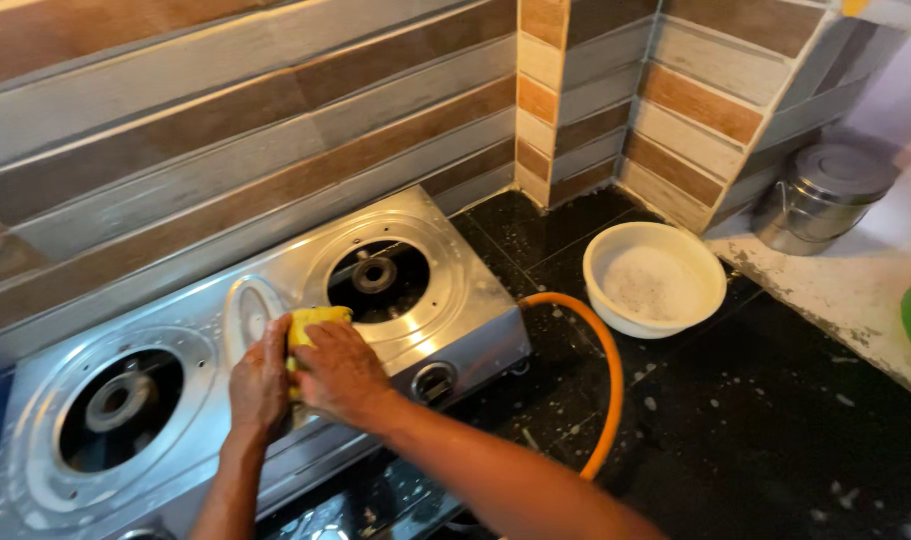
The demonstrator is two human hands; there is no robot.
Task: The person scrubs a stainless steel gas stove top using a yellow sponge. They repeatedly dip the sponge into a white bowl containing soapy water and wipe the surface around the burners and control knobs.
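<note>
On stove (pixel 456 300) top — both hands (pixel 261 385) (pixel 344 372) press yellow sponge (pixel 316 320).

Warm, fairly dim light falls from the upper right of the frame, glaring off the steel stove top (pixel 276 290) at centre, while the black counter (pixel 756 420) stays dark and the frame edges bend and soften

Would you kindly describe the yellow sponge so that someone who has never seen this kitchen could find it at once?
Start at the steel two-burner stove on the black counter below the striped tile wall. Between its two round burner wells, the left hand and right hand press together on the stove top. The sponge is the bright yellow block showing above the fingers, the only yellow thing on the grey metal.
</note>
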